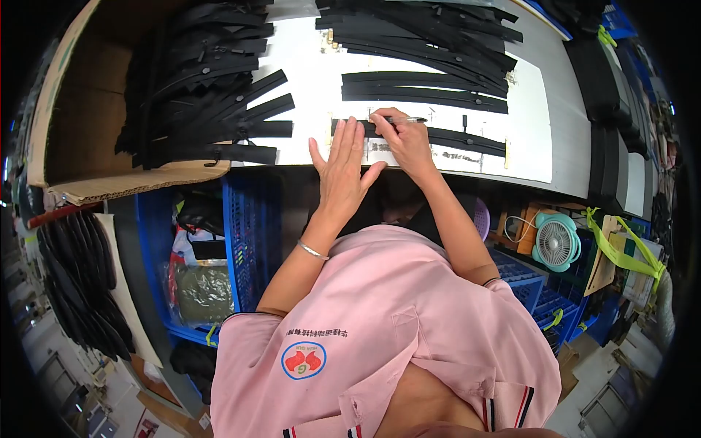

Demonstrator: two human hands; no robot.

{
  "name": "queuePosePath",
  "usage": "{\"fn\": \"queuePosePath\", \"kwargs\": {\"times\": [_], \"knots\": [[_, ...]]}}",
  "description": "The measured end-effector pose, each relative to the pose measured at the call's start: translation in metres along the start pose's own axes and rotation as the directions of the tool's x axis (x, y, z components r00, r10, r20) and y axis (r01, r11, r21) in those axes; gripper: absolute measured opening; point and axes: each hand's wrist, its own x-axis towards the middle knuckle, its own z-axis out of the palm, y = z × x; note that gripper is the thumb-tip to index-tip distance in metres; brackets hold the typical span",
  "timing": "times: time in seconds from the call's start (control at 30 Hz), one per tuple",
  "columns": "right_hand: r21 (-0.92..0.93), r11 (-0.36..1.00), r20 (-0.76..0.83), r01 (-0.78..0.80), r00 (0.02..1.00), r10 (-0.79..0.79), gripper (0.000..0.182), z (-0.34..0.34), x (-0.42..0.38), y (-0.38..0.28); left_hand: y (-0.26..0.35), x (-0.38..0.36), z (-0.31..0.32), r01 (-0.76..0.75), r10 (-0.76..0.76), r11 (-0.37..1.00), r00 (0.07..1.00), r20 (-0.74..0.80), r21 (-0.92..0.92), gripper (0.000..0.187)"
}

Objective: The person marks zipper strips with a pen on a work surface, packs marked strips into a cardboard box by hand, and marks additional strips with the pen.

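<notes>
A black zipper (471,141) lies across the white board (529,120) on the tabletop in front of me. My left hand (342,164) rests flat on the zipper's left part, its fingers stretched out and the thumb apart. Just right of it, my right hand (410,146) grips a pen (412,120), tilted over the zipper. The pen's tip is hidden by my fingers. Dark handwriting and short marks show on the board around the zipper. Above my hands, two more zippers (423,91) lie side by side.
Piled zippers (204,66) hang over the edge of a cardboard box (87,80) at left; another stack (423,33) lies at the back. Blue crates (230,248) stand below the table. A small turquoise fan (556,242) sits at right, near black stacked pieces (613,95).
</notes>
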Motion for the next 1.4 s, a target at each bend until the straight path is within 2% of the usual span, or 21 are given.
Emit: {"fn": "queuePosePath", "kwargs": {"times": [0.17,0.27,0.37,0.57,0.67,0.77,0.8,0.9,0.97,1.03,1.13,1.23,1.27,1.4], "knots": [[0.024,0.999,-0.102,0.032,0.994,-0.029,0.022,0.008,-0.002,0.004,0.001,0.0,0.0,-0.006,0.006,1.0,1.0,-0.007,0.013,0.08],[0.072,0.993,0.059,-0.095,0.994,0.091,0.023,-0.008,0.0,-0.006,0.001,0.0,-0.001,0.0,0.0,1.0,1.0,0.005,0.005,0.081],[0.118,0.992,0.119,-0.042,0.992,0.028,0.025,-0.009,-0.002,-0.004,0.002,0.001,-0.002,0.003,-0.003,1.0,1.0,0.007,0.007,0.081],[0.066,0.997,0.082,0.032,0.996,-0.037,0.026,-0.002,-0.005,0.007,0.001,0.0,-0.001,0.008,-0.009,1.0,1.0,0.015,0.018,0.081],[0.044,0.992,0.063,0.119,0.991,-0.122,0.025,0.002,-0.005,0.018,0.001,0.0,0.0,0.013,-0.013,1.0,1.0,0.014,0.013,0.08],[0.104,0.994,0.096,0.021,0.995,-0.031,0.025,-0.006,-0.006,0.01,0.001,0.0,0.001,-0.001,0.001,1.0,1.0,0.002,0.026,0.079],[0.295,0.952,0.111,-0.088,0.992,0.057,0.022,-0.012,-0.006,0.0,0.001,0.0,0.002,-0.007,0.008,0.999,1.0,-0.009,0.043,0.079],[0.341,0.933,-0.036,-0.111,0.991,0.131,0.02,-0.041,-0.012,-0.016,0.0,0.0,0.003,-0.004,0.003,0.999,1.0,0.011,0.045,0.079],[0.339,0.937,-0.199,-0.081,0.968,0.155,0.02,-0.059,-0.015,-0.006,-0.001,0.0,0.003,-0.007,0.007,0.999,1.0,0.011,0.047,0.079],[0.117,0.988,-0.291,-0.102,0.948,0.132,0.021,-0.079,-0.016,0.001,-0.002,-0.001,0.003,-0.016,0.016,0.998,1.0,0.006,0.059,0.079],[0.08,0.983,-0.267,-0.168,0.946,0.183,0.021,-0.085,-0.019,0.02,-0.001,0.0,0.004,-0.036,0.037,0.996,0.999,-0.011,0.083,0.079],[0.009,0.998,-0.285,-0.055,0.957,0.055,0.02,-0.077,-0.02,0.028,-0.002,0.0,0.004,-0.042,0.044,0.994,0.999,-0.012,0.099,0.079],[0.024,0.992,-0.279,-0.124,0.952,0.126,0.021,-0.078,-0.02,0.028,-0.002,0.0,0.003,-0.044,0.045,0.994,0.999,-0.006,0.104,0.079],[-0.051,0.996,-0.273,-0.075,0.96,0.058,0.023,-0.078,-0.019,0.03,0.001,0.0,0.002,-0.024,0.024,0.994,1.0,0.0,0.104,0.077]]}}
